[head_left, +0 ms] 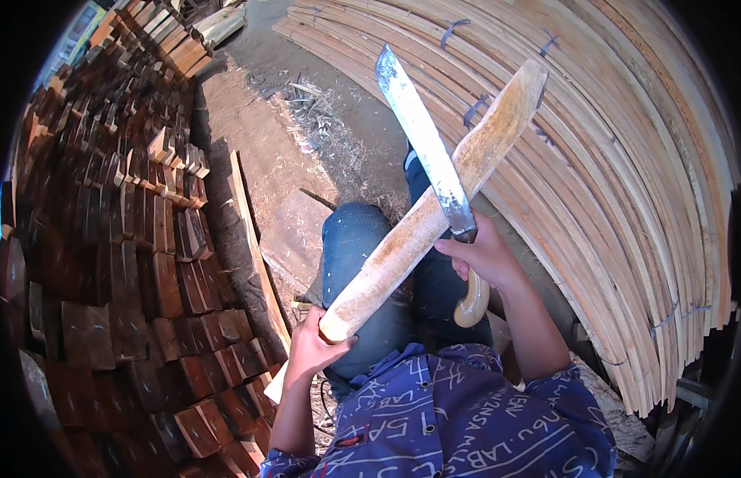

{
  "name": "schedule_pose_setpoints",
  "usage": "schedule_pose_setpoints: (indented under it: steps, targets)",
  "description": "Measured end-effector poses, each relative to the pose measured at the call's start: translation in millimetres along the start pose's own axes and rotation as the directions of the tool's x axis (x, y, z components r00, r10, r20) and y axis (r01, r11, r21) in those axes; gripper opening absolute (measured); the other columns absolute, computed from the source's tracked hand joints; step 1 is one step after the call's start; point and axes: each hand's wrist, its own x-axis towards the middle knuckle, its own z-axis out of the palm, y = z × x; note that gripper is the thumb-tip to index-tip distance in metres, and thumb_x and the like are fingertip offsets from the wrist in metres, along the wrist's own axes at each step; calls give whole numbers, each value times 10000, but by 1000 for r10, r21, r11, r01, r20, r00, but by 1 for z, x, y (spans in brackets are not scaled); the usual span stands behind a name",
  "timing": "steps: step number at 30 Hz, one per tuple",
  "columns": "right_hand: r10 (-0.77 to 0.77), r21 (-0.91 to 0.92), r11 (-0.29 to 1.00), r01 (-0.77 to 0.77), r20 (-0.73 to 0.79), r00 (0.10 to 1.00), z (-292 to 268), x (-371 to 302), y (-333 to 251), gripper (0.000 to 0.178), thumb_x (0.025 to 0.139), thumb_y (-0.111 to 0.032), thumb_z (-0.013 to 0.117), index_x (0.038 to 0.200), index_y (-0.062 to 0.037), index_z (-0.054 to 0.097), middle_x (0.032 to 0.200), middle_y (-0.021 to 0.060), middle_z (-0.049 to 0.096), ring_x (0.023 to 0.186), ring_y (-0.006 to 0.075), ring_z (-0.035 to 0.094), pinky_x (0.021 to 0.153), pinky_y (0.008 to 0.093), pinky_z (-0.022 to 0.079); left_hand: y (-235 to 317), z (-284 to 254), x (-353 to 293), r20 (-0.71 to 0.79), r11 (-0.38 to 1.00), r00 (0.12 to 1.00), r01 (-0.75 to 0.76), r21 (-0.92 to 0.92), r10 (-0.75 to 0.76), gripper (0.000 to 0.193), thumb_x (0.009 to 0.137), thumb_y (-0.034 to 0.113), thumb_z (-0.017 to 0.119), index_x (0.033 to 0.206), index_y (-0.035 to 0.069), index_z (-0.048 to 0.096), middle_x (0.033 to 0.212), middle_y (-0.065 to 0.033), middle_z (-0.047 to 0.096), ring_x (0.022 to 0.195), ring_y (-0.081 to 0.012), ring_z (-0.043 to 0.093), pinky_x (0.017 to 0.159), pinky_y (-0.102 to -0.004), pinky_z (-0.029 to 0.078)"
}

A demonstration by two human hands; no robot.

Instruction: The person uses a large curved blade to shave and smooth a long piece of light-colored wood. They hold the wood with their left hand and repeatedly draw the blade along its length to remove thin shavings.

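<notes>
Above the person's lap, a long, flat, pale-brown piece of wood with a rough, stained face [406, 239] slants from the lower left up to the far right. The left hand [314, 350] is wrapped round its near end, while the right hand [483, 253] grips the hooked, pale handle [472, 307] of a long, broad steel machete [418, 127], whose blade crosses over the wood — whether the two touch, I cannot tell. Legs in dark blue denim [354, 239] lie beneath, so a stroke glancing off the face could, I judge, carry the edge into a knee or the left thumb. The likeliest cause would be that single end grip: the far end looks unsupported and might twist under pressure. Long, pale wooden strips tied in bundles [601, 231] lie near on the right — a wide swing could catch them.
</notes>
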Motion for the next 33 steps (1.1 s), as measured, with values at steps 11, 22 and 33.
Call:
schedule_pose_setpoints:
  steps: [11, 22, 33]
  targets:
    - [-8, 139, 990, 19, -79, 997, 4, -13, 8, 374, 842, -14, 717, 1155, 21, 515, 693, 30, 566, 463, 90, 530, 397, 246, 434, 6, 14, -33, -347, 924, 938, 125, 360, 9, 839, 560, 216, 873, 1248, 5, 443, 1084, -188, 573, 1016, -354, 584, 913, -440, 471]
    - [-19, 47, 999, 24, -114, 993, -7, -18, 14, 306, 862, 1, 685, 1115, 23, 516, 614, 23, 541, 433, 97, 518, 381, 255, 428, -6, 11, -33, -201, 764, 979, 94, 638, 47, 614, 558, 194, 804, 1041, -40, 507, 1103, -250, 556, 1075, -417, 520, 1061, -521, 310]
    - [-53, -10, 999, 52, -128, 990, -7, -31, 2, 369, 864, -41, 715, 1174, 37, 531, 652, 17, 563, 472, 77, 533, 402, 230, 428, -9, 13, -13, -12, 901, 998, 54, 431, -54, 462, 625, 72, 711, 996, -43, 462, 850, -286, 613, 832, -489, 614, 761, -494, 523]
